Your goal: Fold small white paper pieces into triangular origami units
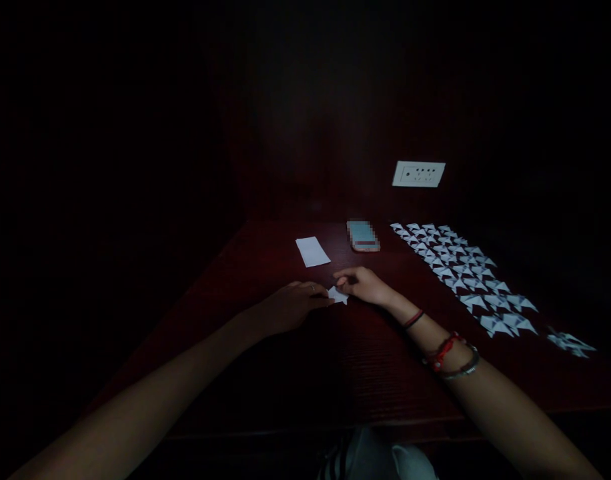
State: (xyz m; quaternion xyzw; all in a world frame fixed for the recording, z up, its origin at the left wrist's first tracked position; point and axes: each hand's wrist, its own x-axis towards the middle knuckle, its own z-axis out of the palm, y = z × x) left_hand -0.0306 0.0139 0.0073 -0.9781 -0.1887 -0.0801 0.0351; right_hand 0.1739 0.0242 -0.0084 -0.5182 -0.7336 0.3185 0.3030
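A small folded piece of white paper (338,295) with pointed corners lies between my two hands on the dark red table. My left hand (291,307) holds its left edge between thumb and fingers, and a ring shows on one finger. At the paper's upper right, the curled fingers and thumb of my right hand (368,287) pinch it. Exactly how the fingertips meet the paper is hard to see in the dim light. Just beyond my hands lies a stack of white paper rectangles (313,251).
A phone (363,236) with a lit, blurred screen lies behind my right hand. Rows of folded white paper pieces (463,270) cover the table's right side, with a few more (570,344) at the near right. A white socket panel (419,174) is on the back wall.
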